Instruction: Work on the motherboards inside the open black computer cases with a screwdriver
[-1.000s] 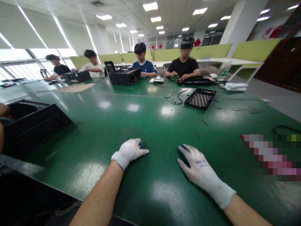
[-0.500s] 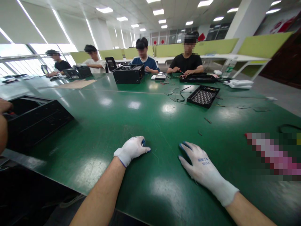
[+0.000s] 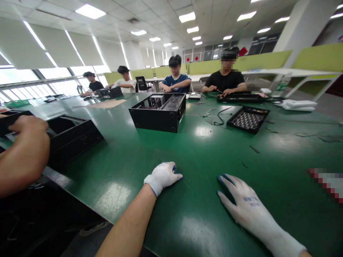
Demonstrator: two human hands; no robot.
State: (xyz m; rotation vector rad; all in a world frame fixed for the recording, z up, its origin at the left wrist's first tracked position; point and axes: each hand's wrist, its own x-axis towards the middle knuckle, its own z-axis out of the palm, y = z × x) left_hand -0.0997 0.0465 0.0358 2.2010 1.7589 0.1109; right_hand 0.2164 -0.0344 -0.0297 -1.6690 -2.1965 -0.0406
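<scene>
My left hand (image 3: 164,177), in a white glove with blue palm coating, rests on the green table (image 3: 193,200). Its fingers are curled in and the thumb sticks out to the right; nothing shows in its grasp. Over to the right, my right hand (image 3: 248,203), gloved alike, lies on the table with fingers stretched and the thumb apart, holding nothing. Beyond both hands stands a black computer case (image 3: 154,119), its upper side open with a fan unit visible inside. Neither hand touches it.
A co-worker's arm (image 3: 25,153) reaches over another black case (image 3: 77,142) at left. A black tray of round cells (image 3: 248,119) lies right of centre, near a dark cable (image 3: 220,116). Across the table sit several people. A blurred red-edged item (image 3: 328,184) lies far right.
The black computer case has come across the table towards me, away from the person in blue. My view has shifted, moving the scene rightward. The co-worker's arm at left shows more. My hands keep their poses.
</scene>
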